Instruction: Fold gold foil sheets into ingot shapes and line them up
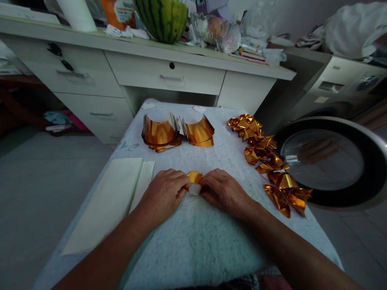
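Between my hands, low over the cloth, is a small piece of gold foil paper (195, 177) with a white face showing at its front. My left hand (167, 191) pinches its left end with curled fingers. On the right side, my right hand (223, 189) grips the other end in the same way. My fingers hide both ends of the piece. Beyond them lie two curved stacks of gold foil sheets, the left stack (159, 133) and the right stack (199, 132). Several folded gold foil pieces (261, 149) form a row at the right.
Folded white paper (105, 197) lies left of my hands on the cloth-covered table (193, 249). An open washing machine door (326, 161) stands close to the table's right edge. Behind is a white desk (169, 72) bearing a cut watermelon (161, 18) and clutter.
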The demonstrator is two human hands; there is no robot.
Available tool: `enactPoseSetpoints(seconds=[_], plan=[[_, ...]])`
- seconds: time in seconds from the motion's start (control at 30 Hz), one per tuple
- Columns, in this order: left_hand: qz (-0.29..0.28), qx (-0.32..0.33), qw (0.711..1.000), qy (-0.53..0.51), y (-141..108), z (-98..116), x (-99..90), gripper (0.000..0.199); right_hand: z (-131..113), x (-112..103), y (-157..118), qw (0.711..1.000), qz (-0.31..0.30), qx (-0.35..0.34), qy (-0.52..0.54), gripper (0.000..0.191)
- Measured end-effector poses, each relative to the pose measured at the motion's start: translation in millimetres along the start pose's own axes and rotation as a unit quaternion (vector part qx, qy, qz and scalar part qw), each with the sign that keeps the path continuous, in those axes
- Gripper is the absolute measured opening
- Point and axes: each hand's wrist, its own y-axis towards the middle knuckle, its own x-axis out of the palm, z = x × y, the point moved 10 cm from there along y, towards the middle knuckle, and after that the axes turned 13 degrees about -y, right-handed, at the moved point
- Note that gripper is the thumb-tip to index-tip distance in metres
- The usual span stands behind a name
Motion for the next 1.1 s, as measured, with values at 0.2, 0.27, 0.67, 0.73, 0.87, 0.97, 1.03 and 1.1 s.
enactPoseSetpoints(seconds=[0.2,0.27,0.67,0.73,0.87,0.97,1.03,1.1], plan=[[0.002,0.005,1.000,-0.002,-1.3,0.1,0.4,0.014,-3.8,3.4,0.9,0.999,0.000,-0.009,-0.032,0.015],[0.000,0.002,1.000,0.001,-1.3,-0.3,0.7,0.013,-3.9,4.1,1.1,0.999,-0.001,-0.003,-0.040,0.016],[0.006,-0.006,1.000,0.001,-0.9,-1.8,-1.1,0.011,5.1,10.2,3.2,0.999,-0.035,0.038,-0.004,0.017],[0.007,-0.011,1.000,0.007,-0.5,-3.7,-1.8,0.011,7.4,9.9,3.4,0.998,-0.038,0.046,0.019,0.016],[-0.004,-0.025,1.000,0.011,0.1,-7.5,0.0,0.011,13.5,9.3,2.1,0.994,-0.045,0.079,0.055,0.014],[-0.012,-0.031,0.999,0.016,0.1,-8.0,1.4,0.013,16.5,9.7,1.4,0.991,-0.051,0.102,0.066,0.013],[-0.021,-0.037,0.999,0.021,0.0,-7.9,2.9,0.014,17.7,10.5,1.7,0.989,-0.059,0.115,0.067,0.012],[-0.031,-0.045,0.998,0.023,-0.3,-7.7,4.7,0.016,18.2,11.1,2.6,0.988,-0.068,0.125,0.066,0.013]])
